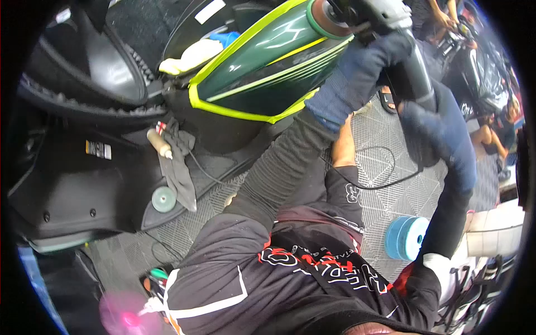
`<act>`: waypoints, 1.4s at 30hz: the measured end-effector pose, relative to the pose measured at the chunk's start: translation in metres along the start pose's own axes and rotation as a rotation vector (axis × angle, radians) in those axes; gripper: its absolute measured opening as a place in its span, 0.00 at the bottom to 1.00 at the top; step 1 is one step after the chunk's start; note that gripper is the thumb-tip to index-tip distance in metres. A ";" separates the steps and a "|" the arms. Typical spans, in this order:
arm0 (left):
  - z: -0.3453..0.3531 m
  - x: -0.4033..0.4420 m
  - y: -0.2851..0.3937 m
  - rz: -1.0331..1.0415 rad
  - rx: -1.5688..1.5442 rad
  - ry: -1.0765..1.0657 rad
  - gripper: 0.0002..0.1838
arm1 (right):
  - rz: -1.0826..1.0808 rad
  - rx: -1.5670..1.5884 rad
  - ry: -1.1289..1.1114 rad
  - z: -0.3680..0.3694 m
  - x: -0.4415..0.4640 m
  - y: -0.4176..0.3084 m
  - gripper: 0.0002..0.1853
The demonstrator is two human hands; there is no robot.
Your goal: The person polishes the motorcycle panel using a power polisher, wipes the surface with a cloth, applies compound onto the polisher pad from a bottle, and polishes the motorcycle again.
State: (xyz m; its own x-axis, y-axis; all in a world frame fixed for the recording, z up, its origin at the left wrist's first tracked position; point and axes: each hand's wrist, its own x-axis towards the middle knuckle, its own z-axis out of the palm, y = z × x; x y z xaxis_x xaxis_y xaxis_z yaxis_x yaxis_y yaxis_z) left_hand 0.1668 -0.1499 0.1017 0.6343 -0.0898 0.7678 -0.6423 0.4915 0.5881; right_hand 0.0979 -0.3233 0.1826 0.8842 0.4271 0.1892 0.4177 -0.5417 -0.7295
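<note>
My left hand (360,75), in a dark blue knit glove, is closed around the front of a power polisher (421,78), near its grey head. My right hand (446,134), gloved the same way and partly blurred, is closed around the rear handle. The polisher's round pad (328,19), maroon with a green face, rests against the upper end of a glossy dark green motorcycle panel (268,70). Lime-yellow tape (240,118) borders this panel. A black cord (385,183) runs from the handle's end and loops over the floor.
At left, a tan-filled bottle (159,143), a dark cloth (181,167) and a round green pad (163,199) lie on black bodywork (72,184). A blue round container (406,238) stands on the patterned floor. Pink spray bottle (131,315) at lower left; other people (444,17) and motorcycles at upper right.
</note>
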 end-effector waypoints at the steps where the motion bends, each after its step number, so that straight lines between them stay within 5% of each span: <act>1: -0.006 -0.014 -0.001 0.180 0.162 -0.021 0.25 | -0.035 0.049 -0.006 0.011 -0.005 -0.005 0.33; 8: -0.056 -0.091 0.007 -0.125 -0.458 -0.071 0.22 | 0.031 -0.175 0.042 0.087 -0.039 -0.052 0.26; 11: -0.056 -0.117 0.044 -0.057 -0.308 0.086 0.44 | -0.040 -0.410 0.076 0.117 -0.048 -0.062 0.36; 13: -0.052 -0.128 0.069 -0.046 -0.636 0.058 0.60 | -0.029 -0.388 0.002 0.133 -0.051 -0.076 0.43; 15: -0.066 -0.146 0.080 0.014 -0.642 0.079 0.55 | -0.155 -0.423 0.013 0.151 -0.052 -0.076 0.44; 23: -0.080 -0.164 0.080 0.314 -0.960 0.017 0.58 | -0.113 -0.675 -0.172 0.173 -0.046 -0.095 0.47; 28: -0.045 -0.133 0.076 0.001 -0.752 0.127 0.56 | -0.133 -0.569 -0.085 0.111 -0.042 -0.079 0.46; 32: -0.024 -0.075 0.055 -0.017 -0.535 0.091 0.47 | -0.106 -0.489 -0.056 0.054 -0.022 -0.066 0.42; 36: -0.005 -0.016 0.028 -0.087 -0.761 0.139 0.21 | -0.024 -0.242 -0.077 0.007 0.002 -0.055 0.36; 39: 0.015 0.011 0.016 0.284 0.174 0.256 0.21 | -0.033 -0.074 -0.177 -0.029 0.021 -0.033 0.34; 41: 0.022 0.024 0.018 0.150 -0.072 0.171 0.26 | 0.024 -0.083 -0.028 -0.037 0.022 -0.025 0.33; 42: 0.018 0.039 0.020 -0.189 -0.374 0.178 0.29 | 0.104 -0.197 0.137 -0.034 0.019 -0.029 0.32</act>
State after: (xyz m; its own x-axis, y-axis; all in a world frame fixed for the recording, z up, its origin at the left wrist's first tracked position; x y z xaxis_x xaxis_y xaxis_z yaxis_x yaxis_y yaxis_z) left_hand 0.1705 -0.1594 0.1479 0.8108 -0.0739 0.5806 -0.3291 0.7627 0.5567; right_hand 0.1094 -0.3240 0.2295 0.9391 0.2665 0.2171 0.3437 -0.7136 -0.6104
